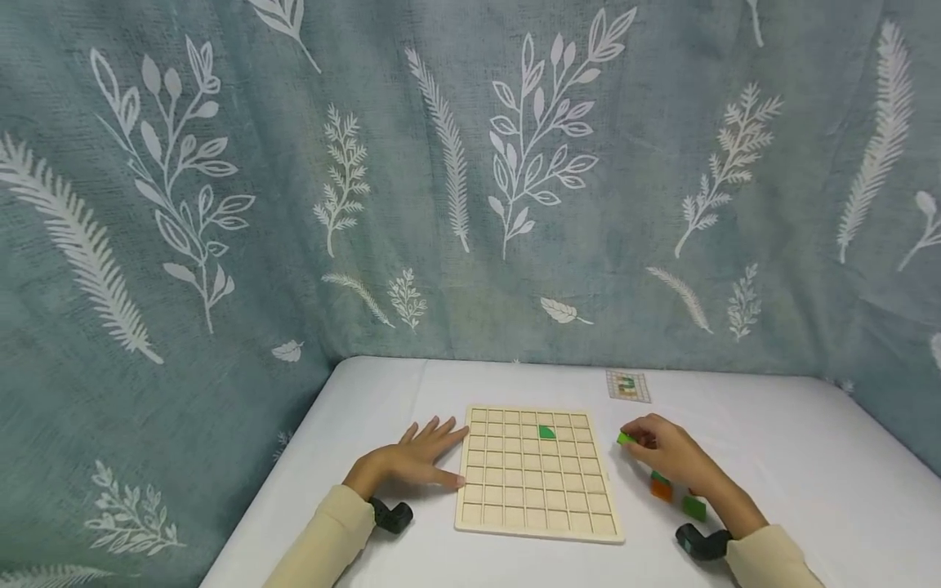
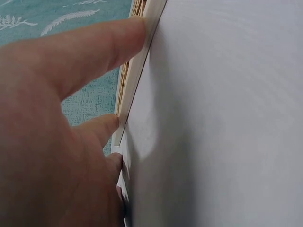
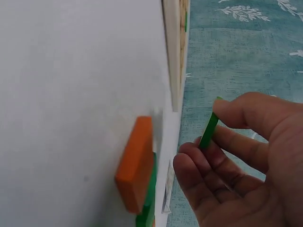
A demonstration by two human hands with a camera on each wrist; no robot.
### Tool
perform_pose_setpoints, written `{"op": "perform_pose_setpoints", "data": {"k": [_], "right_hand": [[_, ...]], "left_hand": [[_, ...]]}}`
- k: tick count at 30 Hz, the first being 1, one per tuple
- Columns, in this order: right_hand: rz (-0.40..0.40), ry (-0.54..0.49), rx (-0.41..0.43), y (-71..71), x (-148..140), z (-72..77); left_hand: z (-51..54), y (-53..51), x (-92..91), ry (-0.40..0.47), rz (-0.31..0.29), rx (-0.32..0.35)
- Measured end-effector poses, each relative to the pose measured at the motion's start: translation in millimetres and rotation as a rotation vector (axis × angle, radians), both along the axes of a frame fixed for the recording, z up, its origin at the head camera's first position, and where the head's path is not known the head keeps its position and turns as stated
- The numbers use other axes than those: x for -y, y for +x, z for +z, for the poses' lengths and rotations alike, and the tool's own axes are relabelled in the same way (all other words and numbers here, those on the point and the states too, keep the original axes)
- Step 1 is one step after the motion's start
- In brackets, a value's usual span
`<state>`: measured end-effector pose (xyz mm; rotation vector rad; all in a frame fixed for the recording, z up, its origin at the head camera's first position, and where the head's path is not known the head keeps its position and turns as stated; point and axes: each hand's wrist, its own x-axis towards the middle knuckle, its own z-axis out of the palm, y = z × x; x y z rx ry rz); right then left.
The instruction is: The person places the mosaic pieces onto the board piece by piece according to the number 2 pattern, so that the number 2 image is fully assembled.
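A pale wooden grid board (image 1: 525, 494) lies on the white table, with one green rounded tile (image 1: 546, 432) in a cell of an upper row. My left hand (image 1: 422, 457) is spread at the board's left edge, thumb and fingertips touching its rim (image 2: 137, 61). Off the board's right side, my right hand (image 1: 672, 449) pinches a small green tile (image 3: 209, 130) between thumb and fingers, raised above the table. Below that hand lie an orange tile (image 1: 661, 490) and green tiles (image 1: 694, 507), partly hidden by the hand and wrist.
A small card (image 1: 628, 386) printed with a coloured grid pattern lies behind the board, to the right. A leaf-patterned blue-green cloth (image 1: 456, 310) hangs behind the table. Black wrist devices (image 1: 393, 516) sit under both wrists.
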<state>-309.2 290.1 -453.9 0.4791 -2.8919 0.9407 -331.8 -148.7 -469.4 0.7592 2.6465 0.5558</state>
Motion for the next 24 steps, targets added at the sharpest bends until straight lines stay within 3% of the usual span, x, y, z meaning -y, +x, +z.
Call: {"op": "perform_pose_setpoints", "data": {"k": [7,15,21,24], "right_hand": [[-0.003,-0.054,-0.013,6.4,-4,0.4],[0.076,0.023,-0.103,3.2,10,16.2],[0.131,0.034,-0.088,-3.8,28,21.1],[0.145,0.045,-0.102,-13.8,35,28.4]], "left_hand": [[-0.7,-4.3,-0.3,-0.030,-0.022,0.012],[8.6,-1.2,-4.2,-0.022,-0.019,-0.001],[2.6,-0.7,-1.6,-0.030,-0.014,0.011],[4.4,-4.8,-2.4,-0.020,-0.016,0.003]]}}
